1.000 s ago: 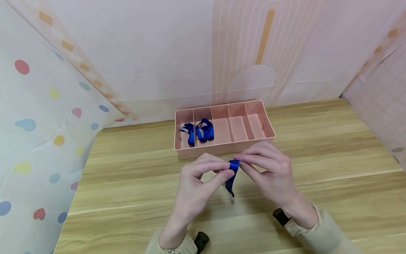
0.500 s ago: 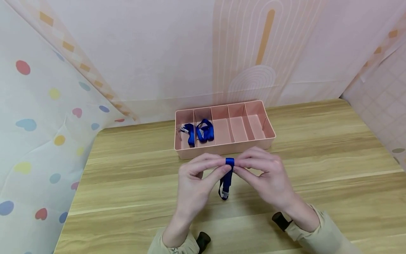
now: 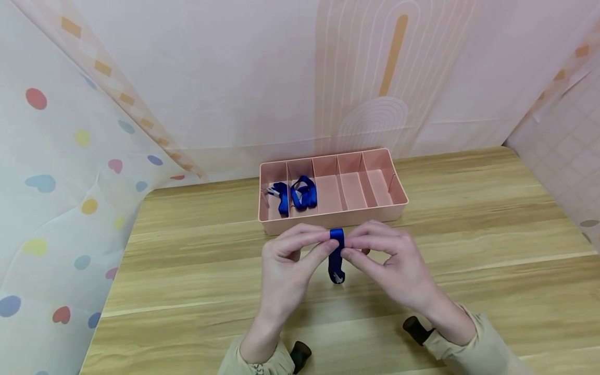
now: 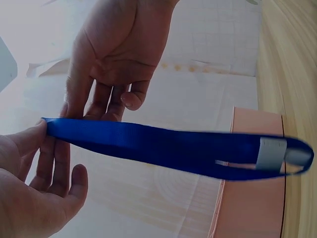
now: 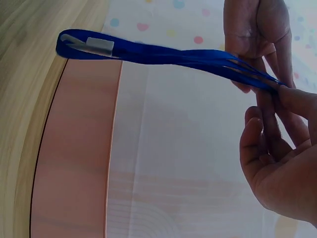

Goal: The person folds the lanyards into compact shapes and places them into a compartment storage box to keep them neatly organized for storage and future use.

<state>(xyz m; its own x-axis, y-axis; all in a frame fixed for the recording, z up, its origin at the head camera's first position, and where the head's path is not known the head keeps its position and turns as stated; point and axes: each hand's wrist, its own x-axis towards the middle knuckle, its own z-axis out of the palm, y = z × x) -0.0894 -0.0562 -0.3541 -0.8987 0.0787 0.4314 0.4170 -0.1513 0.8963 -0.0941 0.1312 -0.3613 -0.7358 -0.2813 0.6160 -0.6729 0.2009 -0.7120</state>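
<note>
A folded blue lanyard (image 3: 336, 255) hangs above the table in front of the tray. Its top fold is pinched between the thumb and fingers of my left hand (image 3: 287, 271). My right hand (image 3: 399, 263) pinches the same upper end from the other side. In the left wrist view, a silver metal clip (image 4: 271, 153) shows at the lanyard's hanging end. Several layers of ribbon (image 5: 208, 59) lie together in the right wrist view. Two more blue lanyards lie in the pink tray (image 3: 337, 211): one (image 3: 283, 199) in the leftmost compartment, a coiled one (image 3: 304, 194) beside it.
The divided pink tray stands at the back of the wooden table (image 3: 187, 271), near a patterned cloth backdrop (image 3: 234, 78). Black wrist devices (image 3: 300, 357) show under both sleeves. A dotted cloth (image 3: 61, 234) hangs at the left.
Both hands have brought the lanyard slightly left and up. The right hand has come closer to the left, and the folded lanyard now hangs straighter, its lower end turned.
</note>
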